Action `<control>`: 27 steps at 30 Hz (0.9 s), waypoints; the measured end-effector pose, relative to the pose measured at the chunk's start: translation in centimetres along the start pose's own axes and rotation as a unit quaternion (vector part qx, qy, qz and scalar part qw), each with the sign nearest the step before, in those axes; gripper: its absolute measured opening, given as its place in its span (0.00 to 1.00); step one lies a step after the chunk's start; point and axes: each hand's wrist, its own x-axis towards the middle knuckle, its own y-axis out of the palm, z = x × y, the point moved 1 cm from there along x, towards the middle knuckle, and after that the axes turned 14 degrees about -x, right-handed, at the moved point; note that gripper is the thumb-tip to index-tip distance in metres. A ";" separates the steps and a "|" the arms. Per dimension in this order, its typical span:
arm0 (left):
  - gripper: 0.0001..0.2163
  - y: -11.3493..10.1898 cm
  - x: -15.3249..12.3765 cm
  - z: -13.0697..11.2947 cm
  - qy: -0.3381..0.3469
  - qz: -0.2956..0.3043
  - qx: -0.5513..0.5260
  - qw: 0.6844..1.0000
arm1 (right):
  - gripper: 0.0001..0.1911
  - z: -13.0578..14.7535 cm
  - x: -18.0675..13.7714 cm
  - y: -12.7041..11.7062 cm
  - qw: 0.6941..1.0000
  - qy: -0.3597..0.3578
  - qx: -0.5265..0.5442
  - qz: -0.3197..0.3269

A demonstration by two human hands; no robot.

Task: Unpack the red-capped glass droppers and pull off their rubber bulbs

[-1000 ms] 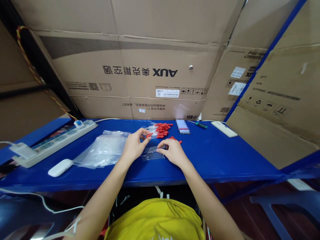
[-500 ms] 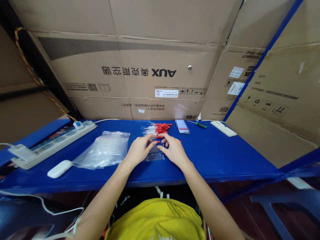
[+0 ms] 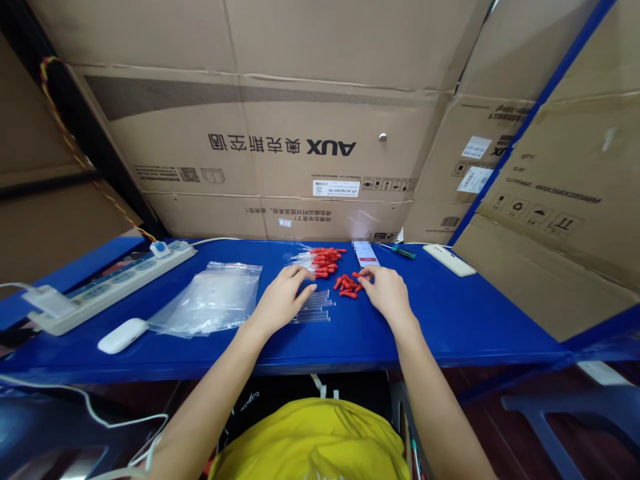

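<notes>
Has the right hand just right of the middle of the frame, fingers bent, tips at a small heap of loose red bulbs on the blue bench; cannot tell whether pinching one or only touching. Holds the left hand left of that heap, curved, thumb and forefinger apart near the left ends of a row of clear tubes; cannot tell about any grip behind the fingers. Just above, near the middle of the frame, can see a pile of red-tipped droppers, bulbs to the right. Farther left, can see clear plastic bags and a white power strip; toward the right, a phone and a green-handled screwdriver.
</notes>
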 end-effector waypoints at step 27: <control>0.14 0.5 -0.5 -0.8 0.000 0.104 0.019 0.994 | 0.16 0.6 0.9 1.1 0.995 -0.092 0.032 -0.023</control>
